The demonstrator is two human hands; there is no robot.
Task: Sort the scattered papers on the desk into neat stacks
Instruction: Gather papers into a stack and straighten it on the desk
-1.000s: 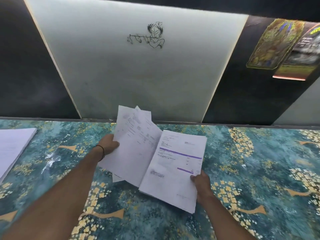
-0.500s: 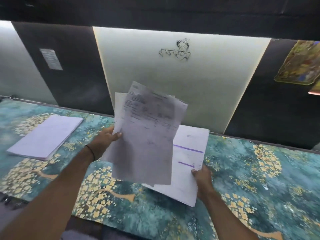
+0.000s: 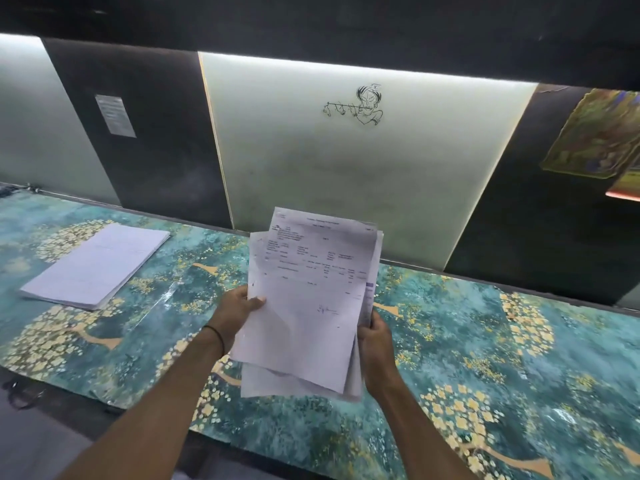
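A bundle of white printed papers is held upright above the desk, its sheets overlapping unevenly. My left hand grips the bundle's left edge, thumb on the front sheet. My right hand grips its right edge lower down. A neat stack of white papers lies flat on the desk at the far left, apart from both hands.
The desk has a teal cover with yellow flower patterns. Behind it stands a wall of dark and pale panels, one bearing a line drawing. Colourful pictures hang at the upper right. The desk's front edge runs along the lower left.
The sheets in my left hand have swung over onto the purple-lined sheet in my right, forming one bundle held by both hands. The view has shifted so the left stack shows fully.
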